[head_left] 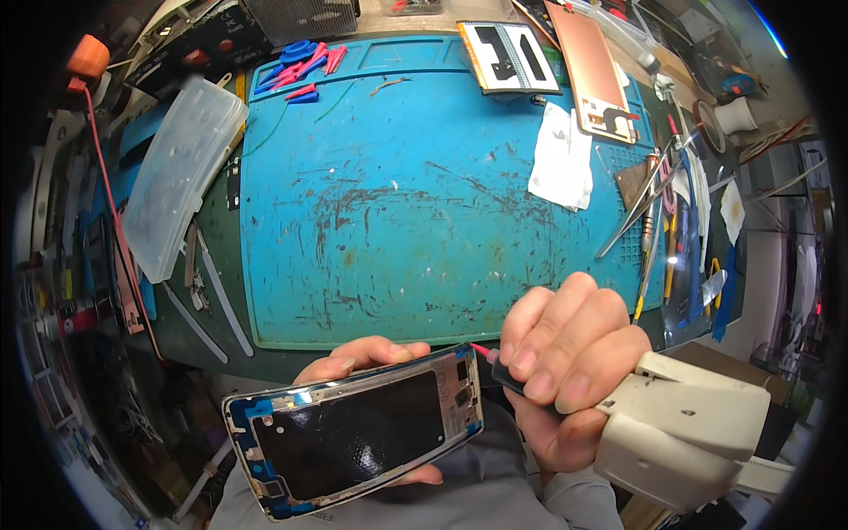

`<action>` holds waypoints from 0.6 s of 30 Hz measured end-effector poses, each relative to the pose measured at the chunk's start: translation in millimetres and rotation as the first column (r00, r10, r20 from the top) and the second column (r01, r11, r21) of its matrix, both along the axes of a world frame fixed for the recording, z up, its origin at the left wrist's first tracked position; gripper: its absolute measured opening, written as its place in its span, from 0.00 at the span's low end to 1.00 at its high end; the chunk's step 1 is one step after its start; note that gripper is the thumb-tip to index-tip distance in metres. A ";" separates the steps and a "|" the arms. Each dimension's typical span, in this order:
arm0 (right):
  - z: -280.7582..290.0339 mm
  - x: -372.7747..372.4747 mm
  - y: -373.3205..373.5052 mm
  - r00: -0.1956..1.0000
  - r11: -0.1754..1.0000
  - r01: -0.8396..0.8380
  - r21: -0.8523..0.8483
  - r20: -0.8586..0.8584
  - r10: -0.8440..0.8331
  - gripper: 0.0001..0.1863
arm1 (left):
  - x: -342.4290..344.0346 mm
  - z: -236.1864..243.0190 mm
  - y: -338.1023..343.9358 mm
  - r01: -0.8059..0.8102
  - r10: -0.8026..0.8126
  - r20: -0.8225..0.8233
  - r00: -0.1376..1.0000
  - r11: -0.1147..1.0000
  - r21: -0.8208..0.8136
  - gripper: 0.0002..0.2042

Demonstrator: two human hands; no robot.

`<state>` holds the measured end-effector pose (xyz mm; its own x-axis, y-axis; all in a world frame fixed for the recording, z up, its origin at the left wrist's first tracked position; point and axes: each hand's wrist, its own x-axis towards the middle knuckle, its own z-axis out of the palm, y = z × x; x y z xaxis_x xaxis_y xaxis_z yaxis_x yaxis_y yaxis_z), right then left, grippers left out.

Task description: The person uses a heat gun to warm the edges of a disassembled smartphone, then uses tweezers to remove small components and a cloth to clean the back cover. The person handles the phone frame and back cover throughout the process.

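Note:
My left hand [375,352] holds a phone frame [256,415] by its two long edges, fingers on the far edge and another finger at the near one. The frame is tilted, with a dark shiny panel inside and blue patches at both ends. In my right hand [570,371] is a dark glue tube [505,378] with a pink needle tip [481,351]. Its tip is at the frame's right upper corner; whether it touches I cannot tell. Beside my right wrist is a cream plastic housing [685,424], whose kind is unclear.
A blue work mat [397,256] lies ahead. Pink and blue dispensing tips [300,66] sit at its far left. A clear plastic case [181,181] and metal spudgers [221,291] are at left. White paper [561,159], a copper-coloured panel [587,62] and tweezers [632,216] lie right.

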<state>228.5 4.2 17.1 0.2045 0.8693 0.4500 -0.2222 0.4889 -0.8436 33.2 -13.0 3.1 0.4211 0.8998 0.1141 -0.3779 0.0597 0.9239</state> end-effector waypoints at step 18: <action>1.5 0.1 -6.3 0.999 0.999 0.030 -0.013 0.036 -0.029 0.16 | -12.0 -2.1 0.5 0.157 -0.152 -0.143 0.978 0.987 0.025 0.62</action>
